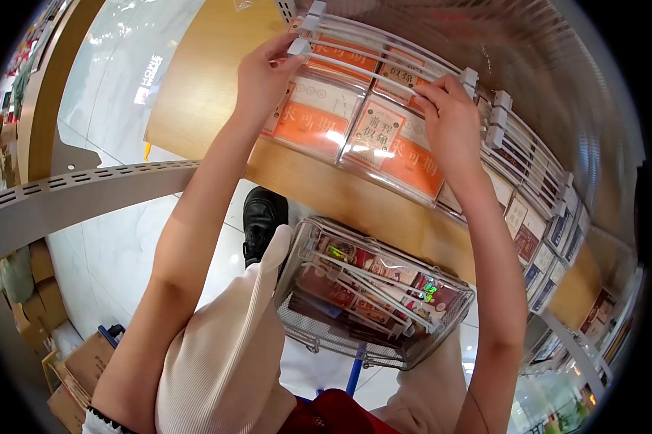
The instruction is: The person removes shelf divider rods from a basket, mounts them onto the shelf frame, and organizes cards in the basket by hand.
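My left hand (263,79) pinches the left end of a white rod rack (369,70), close to its square end piece. Toward the other end of that rack, my right hand (452,112) has its fingers closed on the front rod. Below and behind the rods lie orange-and-white packets (315,119) with Chinese lettering, under shiny clear plastic. Another orange packet (405,155) lies below my right hand. The tips of my right fingers are partly hidden.
More white rod racks (532,155) stand to the right on the wooden shelf (195,79). A wire basket (340,343) with packets and loose white rods sits below, between my legs. A perforated metal shelf beam (87,184) crosses at left. Cardboard boxes (87,362) stand lower left.
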`<state>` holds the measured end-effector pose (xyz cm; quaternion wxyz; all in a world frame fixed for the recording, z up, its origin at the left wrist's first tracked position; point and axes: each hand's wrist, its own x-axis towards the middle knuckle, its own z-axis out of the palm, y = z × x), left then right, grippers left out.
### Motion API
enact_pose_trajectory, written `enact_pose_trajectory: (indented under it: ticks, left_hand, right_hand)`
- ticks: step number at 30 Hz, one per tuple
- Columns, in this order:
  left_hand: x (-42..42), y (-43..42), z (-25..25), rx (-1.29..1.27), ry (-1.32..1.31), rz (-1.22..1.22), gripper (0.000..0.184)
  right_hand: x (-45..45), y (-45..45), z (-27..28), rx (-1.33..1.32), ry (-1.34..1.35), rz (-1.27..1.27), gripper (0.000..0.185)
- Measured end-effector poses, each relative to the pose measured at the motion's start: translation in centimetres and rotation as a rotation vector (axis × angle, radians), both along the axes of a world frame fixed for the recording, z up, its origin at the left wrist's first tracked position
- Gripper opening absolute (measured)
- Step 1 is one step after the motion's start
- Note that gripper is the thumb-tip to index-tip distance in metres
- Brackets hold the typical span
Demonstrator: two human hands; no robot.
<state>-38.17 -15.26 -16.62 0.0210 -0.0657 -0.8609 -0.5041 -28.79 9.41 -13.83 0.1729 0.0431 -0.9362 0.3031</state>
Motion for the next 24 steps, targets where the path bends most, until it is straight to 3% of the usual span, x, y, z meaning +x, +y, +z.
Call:
enact_pose_trajectory:
  ticks: [5,8,14,24]
  left_hand:
    - [-0.5,0.7,0.5,-0.036,-0.042,0.031,0.038]
    - [-0.6,1.2,0.5,-0.046,-0.025,0.041,0.037]
    - [-0.1,1.6,0.4,0.000,0.063,0.086,0.034]
    - [0.2,1.9,0.5,-0.059,0.083,0.152,0.029]
  right_hand:
    - [-0.7,0.5,-1.3,0.015,0.059,-0.001,0.010]
    - [-0.3,0.9,-1.9,0.181,0.156,0.006,0.008]
    - [2.9,2.8,-1.4,0.445,0.168,-0.118,0.006]
    - [3.8,5.1,-1.1,0.547,0.059,-0.328,0.011]
